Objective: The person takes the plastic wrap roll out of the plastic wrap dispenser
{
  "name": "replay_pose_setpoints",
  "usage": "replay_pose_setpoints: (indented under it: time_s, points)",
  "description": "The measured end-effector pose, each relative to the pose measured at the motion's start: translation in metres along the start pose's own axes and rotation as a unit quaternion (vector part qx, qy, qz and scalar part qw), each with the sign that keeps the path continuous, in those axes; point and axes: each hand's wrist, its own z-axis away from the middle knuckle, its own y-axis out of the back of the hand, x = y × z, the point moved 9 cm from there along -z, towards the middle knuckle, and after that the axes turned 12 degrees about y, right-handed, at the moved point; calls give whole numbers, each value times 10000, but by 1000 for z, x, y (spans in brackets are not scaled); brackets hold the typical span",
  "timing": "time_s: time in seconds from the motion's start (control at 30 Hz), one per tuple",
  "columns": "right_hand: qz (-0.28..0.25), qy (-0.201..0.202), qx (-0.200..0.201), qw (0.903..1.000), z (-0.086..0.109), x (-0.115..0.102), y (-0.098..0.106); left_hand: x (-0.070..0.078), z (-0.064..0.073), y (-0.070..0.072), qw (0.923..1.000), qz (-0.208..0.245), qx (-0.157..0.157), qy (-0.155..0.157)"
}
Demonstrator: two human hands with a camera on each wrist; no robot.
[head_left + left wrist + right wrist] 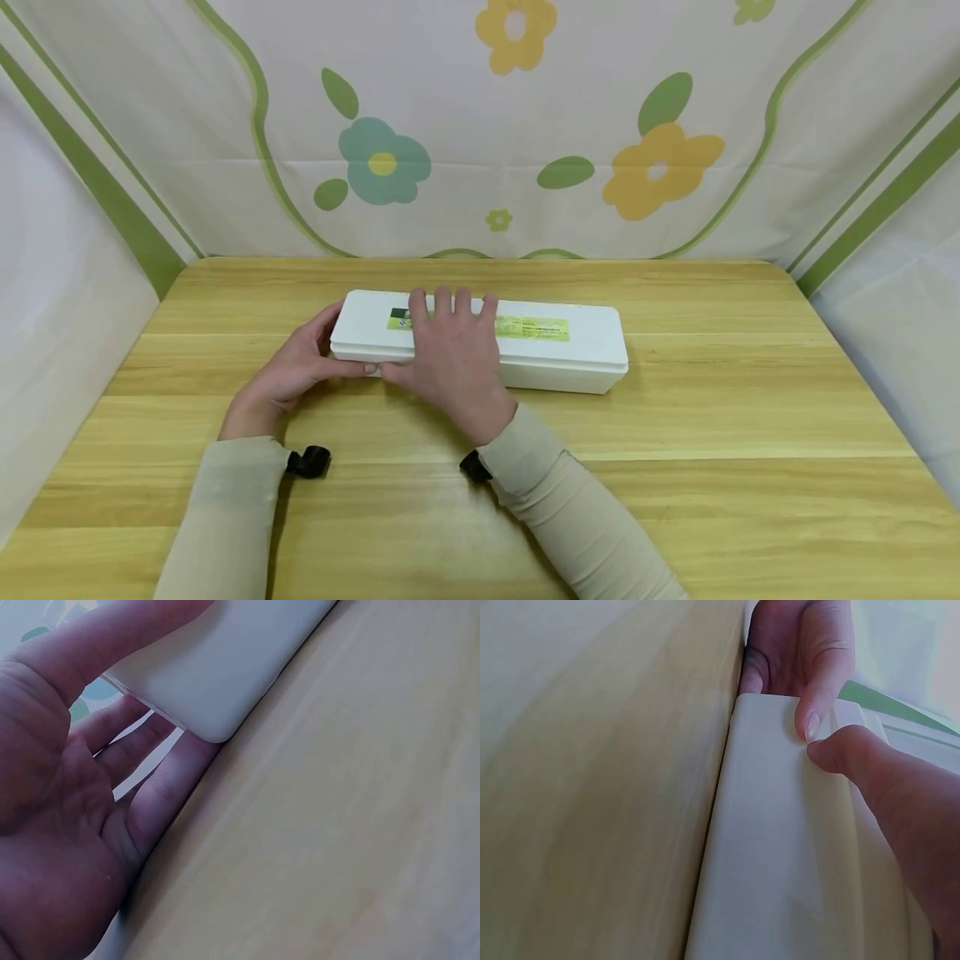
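Observation:
A long white lidded box (570,375), with a green-yellow label (536,328) on top, lies flat on the table. My left hand (296,367) holds its left end, thumb along the front side and the other fingers round the end. In the left wrist view, those fingers (169,776) reach behind the box's corner. Across the lid (592,329) lies my right hand (459,358), its fingertips at the far edge and its thumb on the front, so that it grips the box from above. The two thumb tips nearly meet, as the right wrist view also shows. The lid sits on the box; its contents are hidden.
The wooden table (712,467) stretches out on both sides of the box. Behind it hangs a white cloth (465,108) with flowers and green lines, and similar cloth stands at both sides. Black wrist cameras (309,462) jut from the sleeves.

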Motion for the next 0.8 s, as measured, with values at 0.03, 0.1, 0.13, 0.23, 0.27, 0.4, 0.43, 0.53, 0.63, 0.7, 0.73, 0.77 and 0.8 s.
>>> replay_pose_setpoints:
  time_s: [0.03,0.1,0.13,0.23,0.27,0.4,0.43,0.53,0.63,0.7,0.73,0.77,0.8]
  points:
    - [-41,-9,-45,10000,0,1,-1,0,0,0,10000,-5,4,7]
    - [-95,-14,-106,9999,-1,1,-2,0,0,0,10000,-10,6,8]
    - [-131,-13,-127,9998,-1,2,-3,0,0,0,10000,-13,7,15]
    - [-245,2,-168,9996,-2,3,-4,0,0,0,10000,-19,7,19]
    - [-273,17,-173,9995,-2,3,-5,0,0,0,10000,-20,-1,16]
    - [-373,70,-166,9991,-2,3,-6,-1,-1,-1,10000,-2,-32,-37]
    - [-380,78,-169,9991,-2,3,-6,-1,-1,-1,10000,2,-43,-48]
    - [-410,83,-184,9990,-2,3,-6,-1,-2,-2,10000,36,-41,-59]
    - [-407,87,-228,9989,-2,3,-7,-2,-2,-1,10000,63,-14,-47]
    - [-382,90,-253,9989,-2,3,-7,-2,-2,-1,10000,79,-4,-31]
    - [-367,90,-264,9989,-2,3,-7,-2,-1,0,10000,77,1,-23]
    - [-355,90,-274,9990,-2,2,-7,-2,-1,0,10000,75,3,-11]
    - [-341,91,-282,9990,-2,2,-7,-2,-1,0,10000,71,4,7]
